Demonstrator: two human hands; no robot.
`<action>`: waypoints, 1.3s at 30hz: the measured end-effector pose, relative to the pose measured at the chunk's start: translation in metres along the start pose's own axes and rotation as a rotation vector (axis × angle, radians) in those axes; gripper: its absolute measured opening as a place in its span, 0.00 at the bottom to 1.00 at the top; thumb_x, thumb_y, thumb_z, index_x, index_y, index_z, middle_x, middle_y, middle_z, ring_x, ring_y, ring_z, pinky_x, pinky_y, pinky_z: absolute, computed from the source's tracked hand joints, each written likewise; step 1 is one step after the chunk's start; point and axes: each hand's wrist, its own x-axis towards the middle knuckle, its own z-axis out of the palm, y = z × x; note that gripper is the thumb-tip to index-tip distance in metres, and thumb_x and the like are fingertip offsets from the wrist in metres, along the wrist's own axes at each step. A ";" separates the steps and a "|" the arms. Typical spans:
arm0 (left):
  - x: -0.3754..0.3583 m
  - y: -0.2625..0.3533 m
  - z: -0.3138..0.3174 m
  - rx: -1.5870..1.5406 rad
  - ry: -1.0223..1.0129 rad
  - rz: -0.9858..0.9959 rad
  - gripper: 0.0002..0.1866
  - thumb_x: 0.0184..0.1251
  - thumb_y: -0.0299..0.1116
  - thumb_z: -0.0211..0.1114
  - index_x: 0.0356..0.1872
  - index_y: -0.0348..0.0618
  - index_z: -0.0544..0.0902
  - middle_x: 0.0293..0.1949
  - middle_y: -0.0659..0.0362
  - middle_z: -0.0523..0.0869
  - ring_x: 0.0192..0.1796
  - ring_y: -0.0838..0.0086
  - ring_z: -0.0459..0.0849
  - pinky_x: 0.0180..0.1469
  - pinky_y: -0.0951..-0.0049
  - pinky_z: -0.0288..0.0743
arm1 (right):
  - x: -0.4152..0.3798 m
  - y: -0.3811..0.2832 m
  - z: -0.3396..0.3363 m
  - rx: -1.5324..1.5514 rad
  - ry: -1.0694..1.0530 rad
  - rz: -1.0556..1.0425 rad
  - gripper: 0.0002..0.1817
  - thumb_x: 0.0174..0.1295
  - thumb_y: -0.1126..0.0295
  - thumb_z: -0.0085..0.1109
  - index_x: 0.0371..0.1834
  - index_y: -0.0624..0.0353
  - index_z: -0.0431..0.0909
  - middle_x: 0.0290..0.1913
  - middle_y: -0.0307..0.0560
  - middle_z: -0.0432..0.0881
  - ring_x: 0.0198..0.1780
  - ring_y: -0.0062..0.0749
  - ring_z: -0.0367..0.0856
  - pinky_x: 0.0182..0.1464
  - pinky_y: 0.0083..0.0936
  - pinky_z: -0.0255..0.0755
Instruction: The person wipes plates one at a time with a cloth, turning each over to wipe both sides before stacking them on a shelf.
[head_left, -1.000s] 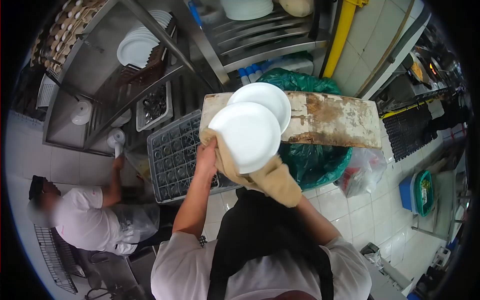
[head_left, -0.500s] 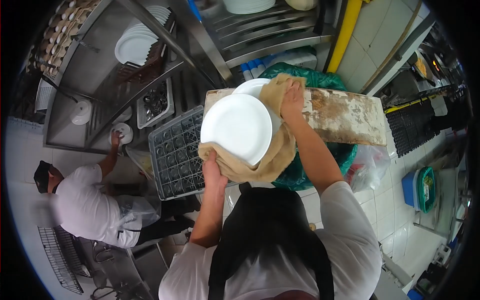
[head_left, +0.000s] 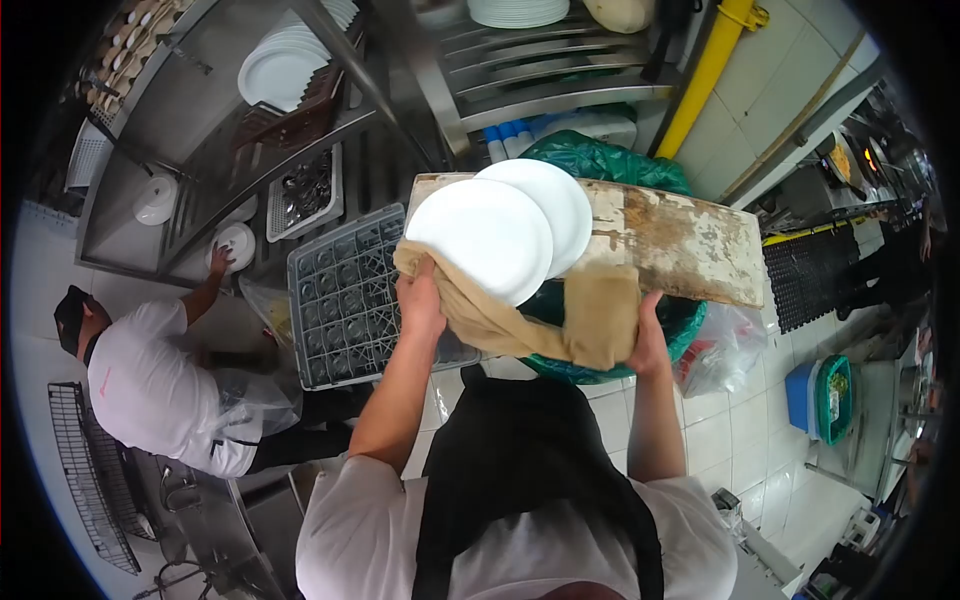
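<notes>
A round white plate (head_left: pixel 480 240) is at the front, its lower left edge gripped by my left hand (head_left: pixel 420 302) through a tan cloth (head_left: pixel 495 318). Partly beneath it, a second white plate (head_left: pixel 568 215) rests over the worn wooden board (head_left: pixel 690 240). The cloth droops from my left hand along the front plate's lower edge and bunches up to the right. There my right hand (head_left: pixel 650 345) grips its folded end, thumb up, away from both plates; the fingers are mostly hidden behind the cloth.
A grey glass rack (head_left: pixel 345 300) stands left of the board. Green bags (head_left: pixel 610 165) surround the board, and a yellow pipe (head_left: pixel 705 80) rises behind. At left, a co-worker (head_left: pixel 175 390) touches a white dish (head_left: pixel 232 246) on the steel counter. A cutlery basket (head_left: pixel 305 195) sits nearby.
My right hand has come off the rear plate and moved down toward me, drawing its end of the cloth along. The rear plate is now uncovered. My left hand keeps the front plate.
</notes>
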 end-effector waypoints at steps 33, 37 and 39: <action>-0.118 0.155 -0.246 -0.101 0.657 0.422 0.37 0.80 0.65 0.48 0.67 0.38 0.71 0.60 0.48 0.82 0.62 0.60 0.83 0.68 0.60 0.77 | 0.076 0.110 0.213 0.259 -0.081 0.045 0.29 0.69 0.42 0.56 0.63 0.52 0.78 0.57 0.45 0.85 0.60 0.38 0.82 0.66 0.60 0.69; -0.062 0.102 -0.282 0.684 0.532 -0.012 0.37 0.80 0.62 0.49 0.62 0.30 0.78 0.55 0.46 0.86 0.54 0.63 0.84 0.60 0.64 0.75 | 0.104 0.095 0.227 0.069 -0.188 -0.123 0.28 0.67 0.43 0.57 0.60 0.52 0.78 0.55 0.45 0.84 0.58 0.39 0.82 0.64 0.59 0.69; -0.046 0.087 -0.267 0.688 0.230 -0.150 0.36 0.77 0.62 0.55 0.62 0.34 0.81 0.47 0.48 0.89 0.47 0.64 0.84 0.53 0.63 0.78 | 0.110 0.083 0.230 -0.075 -0.144 -0.244 0.28 0.66 0.43 0.58 0.59 0.52 0.78 0.54 0.45 0.84 0.57 0.39 0.81 0.64 0.58 0.69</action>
